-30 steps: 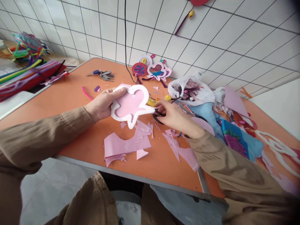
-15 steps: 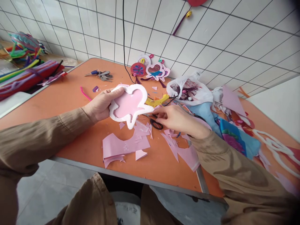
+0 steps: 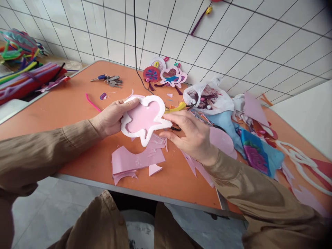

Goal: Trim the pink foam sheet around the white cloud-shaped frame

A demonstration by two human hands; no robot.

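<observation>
A pink craft cutout with a raised white foam border (image 3: 126, 128), lobed like a flower or cloud, is held up above the table. My left hand (image 3: 110, 117) grips its left edge, thumb on top and fingers beneath. At the cutout's pointed right end, my right hand (image 3: 193, 135) has thumb and fingers spread, with the white tip between them; whether they touch it is unclear. Partly hidden behind that hand is a black looped handle (image 3: 176, 129), seemingly of scissors. A yellow tool (image 3: 178, 107), perhaps a glue gun, lies just beyond.
Pink scraps (image 3: 137, 159) litter the orange table (image 3: 85, 152). Finished ornaments (image 3: 169, 75) rest by the tiled wall, with keys (image 3: 113, 80) to their left. A white plastic bag (image 3: 223, 100) and a blue pouch (image 3: 255, 152) lie right; pipe cleaners (image 3: 31, 81) are far left.
My right hand has moved from beside the scissors handle to around the cutout's pointed end, its fingers now spread. The left hand keeps its grip. The view has shifted slightly.
</observation>
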